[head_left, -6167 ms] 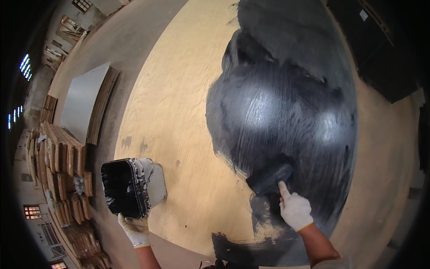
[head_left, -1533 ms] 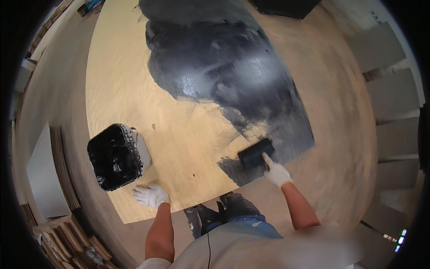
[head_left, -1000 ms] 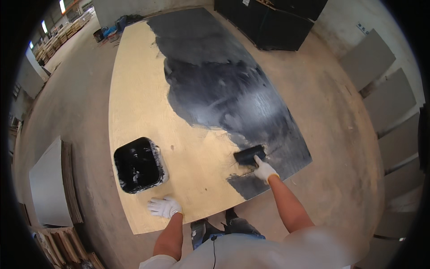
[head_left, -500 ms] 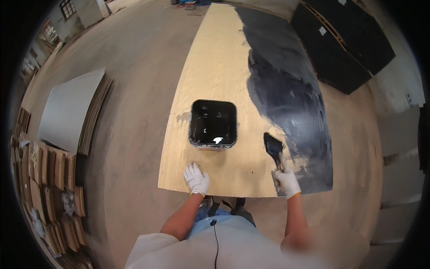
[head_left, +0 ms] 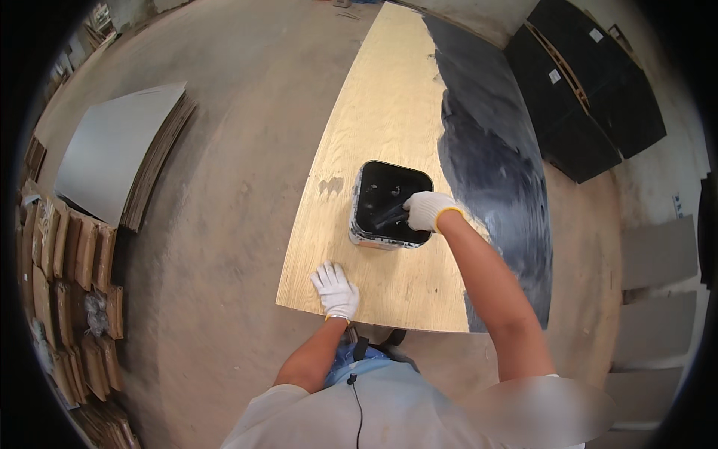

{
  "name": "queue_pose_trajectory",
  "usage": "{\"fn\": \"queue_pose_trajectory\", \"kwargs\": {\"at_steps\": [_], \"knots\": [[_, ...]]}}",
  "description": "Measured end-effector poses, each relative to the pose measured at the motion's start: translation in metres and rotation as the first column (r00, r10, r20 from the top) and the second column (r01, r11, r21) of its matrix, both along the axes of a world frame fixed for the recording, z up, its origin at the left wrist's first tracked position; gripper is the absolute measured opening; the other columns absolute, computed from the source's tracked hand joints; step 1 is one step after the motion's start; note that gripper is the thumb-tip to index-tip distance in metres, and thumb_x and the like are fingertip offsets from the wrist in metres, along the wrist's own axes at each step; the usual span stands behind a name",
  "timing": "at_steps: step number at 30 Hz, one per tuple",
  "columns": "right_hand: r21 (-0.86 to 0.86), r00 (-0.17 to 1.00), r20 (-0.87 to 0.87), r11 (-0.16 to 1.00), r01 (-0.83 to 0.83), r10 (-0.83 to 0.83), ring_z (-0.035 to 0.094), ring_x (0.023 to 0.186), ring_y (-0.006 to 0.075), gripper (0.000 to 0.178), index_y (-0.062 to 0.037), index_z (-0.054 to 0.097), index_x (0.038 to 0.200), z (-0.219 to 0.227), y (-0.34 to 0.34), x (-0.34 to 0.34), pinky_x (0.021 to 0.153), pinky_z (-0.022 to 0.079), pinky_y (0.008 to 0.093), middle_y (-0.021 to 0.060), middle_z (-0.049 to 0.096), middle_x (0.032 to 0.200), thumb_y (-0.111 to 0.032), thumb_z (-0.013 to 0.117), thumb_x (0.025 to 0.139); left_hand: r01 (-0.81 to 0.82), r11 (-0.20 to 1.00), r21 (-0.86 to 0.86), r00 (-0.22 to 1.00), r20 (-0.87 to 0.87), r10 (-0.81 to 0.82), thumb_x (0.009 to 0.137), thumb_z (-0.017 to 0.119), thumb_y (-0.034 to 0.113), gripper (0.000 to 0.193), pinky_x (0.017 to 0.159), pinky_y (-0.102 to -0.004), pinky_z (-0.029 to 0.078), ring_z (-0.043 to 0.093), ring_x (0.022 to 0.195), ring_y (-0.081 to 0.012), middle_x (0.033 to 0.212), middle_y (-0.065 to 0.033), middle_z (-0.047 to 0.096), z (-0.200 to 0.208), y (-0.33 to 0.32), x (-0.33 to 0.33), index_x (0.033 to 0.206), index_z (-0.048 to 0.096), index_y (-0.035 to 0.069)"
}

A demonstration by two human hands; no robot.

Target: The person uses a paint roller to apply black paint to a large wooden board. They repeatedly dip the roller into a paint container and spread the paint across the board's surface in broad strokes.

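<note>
Paint [head_left: 385, 183], black and shiny, sits inside a square bucket [head_left: 370, 241], and the bucket stands on a big wooden board [head_left: 389, 90]. In the head view I see a person with white gloves on both hands. The right hand [head_left: 430, 211] is at the right side of the bucket, over its rim. Its fingers are curled round a dark brush [head_left: 392, 217], and the brush dips into the bucket, pointing left and toward the person. It is black on black, so I cannot tell how deep it goes. The left hand [head_left: 335, 292] holds nothing. It lies flat on the board, fingers out, nearer the person than the bucket and a bit to its left. The two hands are well apart.

Right of the bucket, the board wears a black coat [head_left: 493, 179]. Left of the bucket the wood is yellow, with a grey smudge [head_left: 330, 185] near the bucket's side.

Far left of the bucket is a stack of flat sheets [head_left: 120, 150] with a pale top, and brown bundles [head_left: 75, 277] are piled closer to the person. Far right of the bucket are big black stacks [head_left: 576, 105] and grey panels [head_left: 658, 254].
</note>
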State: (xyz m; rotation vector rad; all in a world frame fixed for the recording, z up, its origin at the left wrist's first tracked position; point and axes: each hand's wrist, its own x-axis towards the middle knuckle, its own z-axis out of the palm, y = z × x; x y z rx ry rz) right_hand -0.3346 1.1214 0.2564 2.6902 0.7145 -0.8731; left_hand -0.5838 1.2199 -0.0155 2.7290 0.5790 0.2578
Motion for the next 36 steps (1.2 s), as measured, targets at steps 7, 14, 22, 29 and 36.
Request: {"fn": "queue_pose_trajectory", "kwargs": {"at_steps": [7, 14, 22, 29, 36], "knots": [[-0.145, 0.981, -0.194, 0.989, -0.005, -0.024, 0.076, 0.08, 0.0296, 0.025, -0.0007, 0.079, 0.101, -0.092, 0.034, 0.035, 0.073, 0.059, 0.0438, 0.0163, 0.078, 0.093, -0.016, 0.065, 0.085, 0.014, 1.0, 0.003, 1.0, -0.004, -0.014, 0.083, 0.063, 0.03, 0.071, 0.12, -0.0686, 0.018, 0.037, 0.141, -0.051, 0.15, -0.0318, 0.047, 0.005, 0.001, 0.002, 0.141, 0.051, -0.01], [-0.124, 0.971, -0.226, 0.987, -0.102, 0.072, 0.073, 0.07, 0.0273, 0.041, -0.0116, 0.078, 0.117, -0.061, 0.036, 0.043, 0.063, 0.059, 0.0392, 0.0141, 0.075, 0.086, -0.011, 0.066, 0.077, 0.014, 0.998, -0.057, 0.999, -0.049, -0.017, 0.083, 0.062, 0.031, 0.074, 0.121, -0.0695, 0.016, 0.034, 0.144, -0.051, 0.153, -0.0327, 0.044, 0.008, 0.007, -0.003, 0.142, 0.051, -0.011], [-0.02, 0.953, -0.261, 0.988, 0.154, -0.154, 0.075, 0.081, 0.024, 0.051, -0.0141, 0.075, 0.128, 0.024, 0.004, 0.02, 0.069, 0.059, 0.0366, 0.0122, 0.077, 0.095, -0.009, 0.061, 0.079, 0.007, 1.0, -0.018, 0.999, -0.045, -0.008, 0.082, 0.062, 0.03, 0.073, 0.123, -0.0685, 0.013, 0.033, 0.146, -0.0522, 0.155, -0.0335, 0.044, 0.003, -0.002, 0.004, 0.141, 0.053, -0.011], [0.101, 0.911, -0.362, 0.963, 0.249, -0.197, 0.064, 0.065, 0.0193, 0.059, -0.0155, 0.071, 0.135, 0.026, -0.018, 0.016, 0.058, 0.051, 0.0351, 0.0096, 0.069, 0.083, -0.008, 0.06, 0.077, 0.02, 1.0, 0.009, 0.998, -0.06, -0.019, 0.083, 0.061, 0.03, 0.073, 0.122, -0.0686, 0.013, 0.033, 0.147, -0.0516, 0.155, -0.0337, 0.043, 0.001, -0.005, 0.003, 0.143, 0.05, -0.011], [0.213, 0.936, -0.289, 0.94, 0.268, -0.201, 0.064, 0.07, 0.021, 0.059, -0.017, 0.072, 0.134, 0.034, -0.026, 0.009, 0.06, 0.051, 0.0355, 0.0111, 0.069, 0.081, -0.012, 0.06, 0.077, 0.021, 0.999, 0.031, 1.0, -0.02, -0.02, 0.082, 0.062, 0.03, 0.072, 0.121, -0.0703, 0.014, 0.034, 0.144, -0.0503, 0.151, -0.0321, 0.045, 0.001, -0.002, 0.002, 0.141, 0.051, -0.01]]}}
